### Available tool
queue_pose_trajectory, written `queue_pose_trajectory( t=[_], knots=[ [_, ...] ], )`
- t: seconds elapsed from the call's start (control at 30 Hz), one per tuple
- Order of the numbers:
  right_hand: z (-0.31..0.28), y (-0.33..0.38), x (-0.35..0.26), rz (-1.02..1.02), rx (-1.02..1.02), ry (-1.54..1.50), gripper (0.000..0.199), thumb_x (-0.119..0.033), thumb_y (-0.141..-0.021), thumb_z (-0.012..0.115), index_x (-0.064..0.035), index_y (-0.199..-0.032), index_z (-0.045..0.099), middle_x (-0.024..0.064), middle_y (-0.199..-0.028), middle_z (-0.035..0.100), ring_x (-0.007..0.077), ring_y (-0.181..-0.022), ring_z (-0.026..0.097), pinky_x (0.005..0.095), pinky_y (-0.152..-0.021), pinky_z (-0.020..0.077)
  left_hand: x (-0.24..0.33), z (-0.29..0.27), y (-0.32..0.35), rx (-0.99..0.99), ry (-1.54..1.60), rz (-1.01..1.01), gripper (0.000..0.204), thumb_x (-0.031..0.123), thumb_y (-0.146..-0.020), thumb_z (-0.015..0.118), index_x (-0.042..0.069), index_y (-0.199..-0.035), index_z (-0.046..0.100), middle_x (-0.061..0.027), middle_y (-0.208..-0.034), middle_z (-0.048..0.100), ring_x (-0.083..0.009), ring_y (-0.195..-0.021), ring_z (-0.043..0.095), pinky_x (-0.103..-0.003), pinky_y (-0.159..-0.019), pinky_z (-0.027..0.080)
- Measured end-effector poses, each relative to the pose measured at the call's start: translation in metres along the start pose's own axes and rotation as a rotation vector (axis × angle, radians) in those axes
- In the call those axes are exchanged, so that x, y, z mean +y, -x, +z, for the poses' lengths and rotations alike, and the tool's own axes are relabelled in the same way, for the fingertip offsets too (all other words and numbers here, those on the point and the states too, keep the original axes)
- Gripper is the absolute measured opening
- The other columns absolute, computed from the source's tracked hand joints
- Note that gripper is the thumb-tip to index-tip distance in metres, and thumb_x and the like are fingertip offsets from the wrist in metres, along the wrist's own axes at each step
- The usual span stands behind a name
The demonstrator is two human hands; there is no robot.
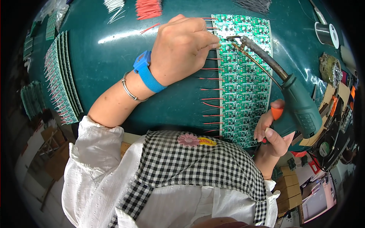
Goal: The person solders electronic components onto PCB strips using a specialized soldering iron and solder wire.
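Observation:
My right hand [274, 133] grips a green soldering gun [300, 104] with an orange trigger. Its dark tip and a thin brass-coloured tube reach the upper part of a green circuit board panel [243, 89]. At the panel's upper left edge my left hand [186, 47] is closed in a pinch, fingertips close to the soldering tip; what they hold is hidden. Thin red wires [211, 99] stick out to the left along that edge, many paired with a dark one. A blue strap [150, 78] and a metal bangle circle my left wrist.
Several wired panels [62, 79] stand in a row at the left. Bundles of white wires [114, 5], red wires [148, 8] and dark wires [253, 5] lie at the far edge. A solder spool [327, 35] and cluttered tools are at the right.

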State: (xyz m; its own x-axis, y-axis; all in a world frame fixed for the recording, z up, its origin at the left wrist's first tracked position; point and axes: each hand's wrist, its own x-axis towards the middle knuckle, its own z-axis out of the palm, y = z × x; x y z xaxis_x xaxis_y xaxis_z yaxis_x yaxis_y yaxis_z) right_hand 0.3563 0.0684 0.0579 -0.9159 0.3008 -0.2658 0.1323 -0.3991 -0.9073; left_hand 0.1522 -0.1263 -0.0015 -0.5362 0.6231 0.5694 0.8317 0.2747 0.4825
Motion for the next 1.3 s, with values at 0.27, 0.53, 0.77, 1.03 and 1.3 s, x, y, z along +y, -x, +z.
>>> queue_pose_trajectory(
  t=[0.27,0.53,0.77,1.03,1.3],
  knots=[
    [-0.005,0.006,-0.005,-0.027,0.014,0.007,0.054,-0.003,-0.071,0.066,0.0139,-0.116,0.04,0.012,-0.062,0.051,0.0158,-0.042,0.048,0.0257,-0.039,0.0422,0.006,-0.001,-0.001,-0.029,-0.034,-0.046,0.01,0.002,-0.064,0.072,0.01,-0.07,0.069,-0.001,-0.066,0.055,-0.02,-0.065,0.058,-0.032,-0.061,0.044],
    [-0.015,0.022,-0.004,-0.039,0.014,-0.007,0.051,-0.001,-0.072,0.064,0.013,-0.116,0.041,0.0115,-0.061,0.051,0.0157,-0.044,0.049,0.0255,-0.041,0.0429,0.009,-0.012,-0.006,0.054,0.011,0.025,0.015,0.003,-0.061,0.076,0.009,-0.072,0.068,-0.0021,-0.067,0.056,-0.0204,-0.067,0.056,-0.033,-0.062,0.044],
    [-0.011,0.022,0.002,0.068,-0.029,0.011,0.048,0.001,-0.074,0.063,0.0118,-0.115,0.042,0.0124,-0.068,0.053,0.0158,-0.049,0.052,0.0255,-0.044,0.0444,0.012,0.001,0.007,0.0,0.056,0.016,0.021,0.0,-0.06,0.08,0.008,-0.078,0.071,-0.0017,-0.062,0.052,-0.018,-0.057,0.052,-0.03,-0.055,0.041],
    [-0.005,0.022,0.005,0.118,0.011,0.056,0.044,-0.006,-0.074,0.066,0.0052,-0.108,0.04,0.0091,-0.061,0.05,0.0157,-0.045,0.05,0.0274,-0.042,0.0453,0.011,0.003,0.008,-0.008,0.065,0.001,0.019,0.0,-0.061,0.079,0.009,-0.077,0.071,-0.0014,-0.06,0.05,-0.0174,-0.055,0.05,-0.03,-0.054,0.041],
    [-0.004,0.023,0.009,0.147,0.058,0.084,0.037,-0.003,-0.074,0.064,0.0026,-0.102,0.041,0.0095,-0.063,0.05,0.0159,-0.047,0.051,0.0282,-0.043,0.0453,0.012,0.002,0.007,-0.029,0.076,-0.013,0.019,0.0,-0.061,0.078,0.009,-0.076,0.071,-0.0015,-0.06,0.05,-0.018,-0.055,0.05,-0.03,-0.053,0.04]
  ],
)
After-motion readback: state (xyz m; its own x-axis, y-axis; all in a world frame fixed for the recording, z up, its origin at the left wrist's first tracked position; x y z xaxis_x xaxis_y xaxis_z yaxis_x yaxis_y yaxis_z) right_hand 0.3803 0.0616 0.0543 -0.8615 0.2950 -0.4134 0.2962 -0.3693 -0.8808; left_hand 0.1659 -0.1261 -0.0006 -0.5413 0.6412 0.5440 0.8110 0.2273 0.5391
